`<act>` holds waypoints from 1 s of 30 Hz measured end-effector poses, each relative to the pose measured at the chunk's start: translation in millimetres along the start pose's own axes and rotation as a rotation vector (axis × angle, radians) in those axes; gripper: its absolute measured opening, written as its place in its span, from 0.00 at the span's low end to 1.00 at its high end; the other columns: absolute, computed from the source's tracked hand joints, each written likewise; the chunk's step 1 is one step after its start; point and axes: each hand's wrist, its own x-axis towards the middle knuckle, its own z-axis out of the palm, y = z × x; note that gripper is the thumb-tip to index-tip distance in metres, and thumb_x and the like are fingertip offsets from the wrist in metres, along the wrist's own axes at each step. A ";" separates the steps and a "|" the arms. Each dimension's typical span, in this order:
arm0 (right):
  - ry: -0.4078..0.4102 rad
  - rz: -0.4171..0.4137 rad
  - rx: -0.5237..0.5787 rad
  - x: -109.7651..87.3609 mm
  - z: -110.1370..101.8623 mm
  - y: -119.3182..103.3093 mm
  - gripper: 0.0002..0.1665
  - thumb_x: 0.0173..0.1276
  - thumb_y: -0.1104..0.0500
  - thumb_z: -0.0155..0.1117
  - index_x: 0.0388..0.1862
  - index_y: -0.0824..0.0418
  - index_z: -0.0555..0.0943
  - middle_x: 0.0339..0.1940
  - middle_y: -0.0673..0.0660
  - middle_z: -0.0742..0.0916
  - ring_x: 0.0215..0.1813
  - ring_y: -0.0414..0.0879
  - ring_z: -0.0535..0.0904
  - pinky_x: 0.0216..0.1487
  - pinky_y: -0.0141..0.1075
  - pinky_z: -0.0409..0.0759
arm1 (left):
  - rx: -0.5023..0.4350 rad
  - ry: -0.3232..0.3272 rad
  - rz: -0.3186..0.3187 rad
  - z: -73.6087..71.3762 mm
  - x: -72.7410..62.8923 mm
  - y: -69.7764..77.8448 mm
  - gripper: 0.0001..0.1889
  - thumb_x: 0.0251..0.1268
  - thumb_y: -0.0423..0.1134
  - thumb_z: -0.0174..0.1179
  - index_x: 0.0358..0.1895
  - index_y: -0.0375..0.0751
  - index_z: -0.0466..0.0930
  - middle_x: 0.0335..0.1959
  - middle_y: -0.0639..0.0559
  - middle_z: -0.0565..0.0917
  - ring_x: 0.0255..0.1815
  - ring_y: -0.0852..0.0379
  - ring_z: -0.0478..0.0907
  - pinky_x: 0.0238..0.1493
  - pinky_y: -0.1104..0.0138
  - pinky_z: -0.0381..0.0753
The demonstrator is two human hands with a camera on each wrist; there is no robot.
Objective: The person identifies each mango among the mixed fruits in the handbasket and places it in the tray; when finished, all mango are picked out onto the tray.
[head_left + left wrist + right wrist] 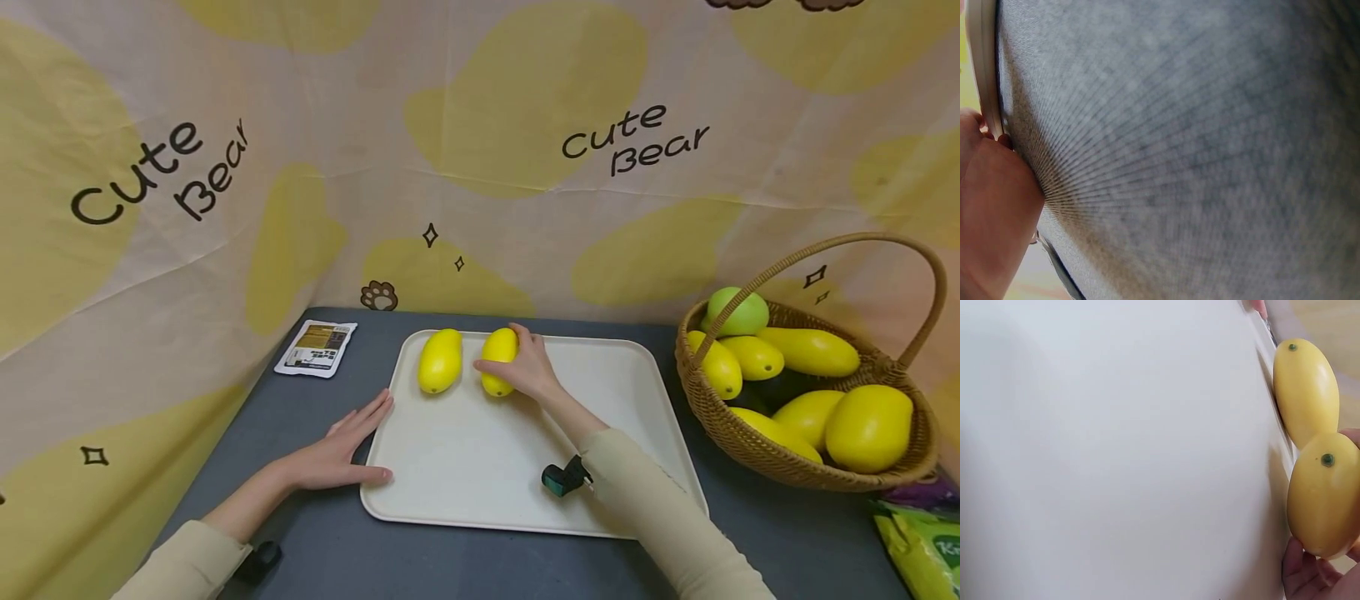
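Yellow fruit point(500, 342) sits pinched between the thumb and fingers of my right hand point(534, 367), at the far part of a pale tray point(465, 458), just right of a second fruit point(440, 361) like it; whether mine touches the tray, I cannot tell. The tray lies on a dark grey table point(315, 533), which meets a cloth point(487, 125) hung behind and to the left, pale with yellow patches and "Cute Bear" lettering. A small packet point(317, 348) lies near the back left corner, and a wicker basket point(757, 457) of yellow and green produce stands to the right. Long axis running away from me, nearly parallel to its neighbour's, the fruit I hold points its green-spotted end towards me, its far end leaning slightly right. My left hand point(333, 458) rests at the tray's left rim, thumb spread wide from straight fingers.
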 end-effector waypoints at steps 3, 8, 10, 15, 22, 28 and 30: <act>-0.001 0.015 -0.013 1.1 1.6 -0.3 0.58 0.50 0.38 0.75 0.75 0.54 0.58 0.66 0.65 0.67 0.56 0.58 0.72 0.55 0.51 0.74 | 0.000 -0.001 -0.001 -0.2 -0.1 0.4 0.55 0.59 0.59 0.64 0.79 0.39 0.40 0.80 0.46 0.37 0.78 0.40 0.40 0.70 0.41 0.34; -0.003 0.027 -0.023 3.9 4.0 0.8 0.58 0.50 0.37 0.74 0.75 0.54 0.58 0.66 0.65 0.67 0.57 0.58 0.71 0.56 0.52 0.74 | 0.000 -0.006 -0.008 -0.6 0.0 1.6 0.54 0.59 0.60 0.63 0.79 0.40 0.39 0.80 0.46 0.37 0.78 0.40 0.40 0.70 0.40 0.34; -0.002 0.028 -0.023 4.5 4.4 0.9 0.59 0.50 0.36 0.74 0.75 0.54 0.58 0.67 0.65 0.67 0.57 0.58 0.71 0.57 0.52 0.73 | 0.000 -0.008 -0.010 -0.8 0.2 1.7 0.54 0.59 0.60 0.63 0.79 0.40 0.39 0.80 0.46 0.37 0.78 0.40 0.40 0.70 0.40 0.34; -0.008 0.033 -0.022 4.2 4.1 0.1 0.58 0.50 0.36 0.73 0.75 0.54 0.58 0.66 0.64 0.67 0.58 0.58 0.71 0.57 0.52 0.73 | 0.001 -0.007 -0.012 -0.5 0.2 0.5 0.54 0.59 0.60 0.63 0.79 0.40 0.39 0.80 0.46 0.37 0.78 0.40 0.39 0.70 0.40 0.34; -0.016 0.033 -0.016 2.4 2.8 0.6 0.58 0.51 0.35 0.72 0.75 0.55 0.58 0.67 0.64 0.68 0.59 0.58 0.70 0.58 0.52 0.72 | 0.001 -0.006 -0.014 -0.4 0.0 1.8 0.54 0.59 0.60 0.63 0.79 0.40 0.40 0.80 0.46 0.37 0.78 0.39 0.39 0.70 0.40 0.34; -0.015 0.028 -0.016 2.4 2.4 1.4 0.59 0.51 0.34 0.72 0.76 0.56 0.58 0.67 0.64 0.68 0.59 0.57 0.70 0.59 0.52 0.72 | 0.002 -0.010 -0.024 -0.4 -0.1 3.6 0.54 0.59 0.60 0.63 0.79 0.40 0.40 0.80 0.46 0.37 0.77 0.39 0.39 0.70 0.39 0.34; -0.014 0.026 -0.013 2.6 2.2 1.3 0.59 0.51 0.34 0.72 0.75 0.56 0.58 0.67 0.64 0.68 0.59 0.57 0.70 0.59 0.52 0.72 | 0.002 -0.009 -0.026 -0.5 -0.2 4.0 0.54 0.59 0.60 0.63 0.79 0.40 0.40 0.80 0.46 0.37 0.77 0.39 0.38 0.70 0.39 0.34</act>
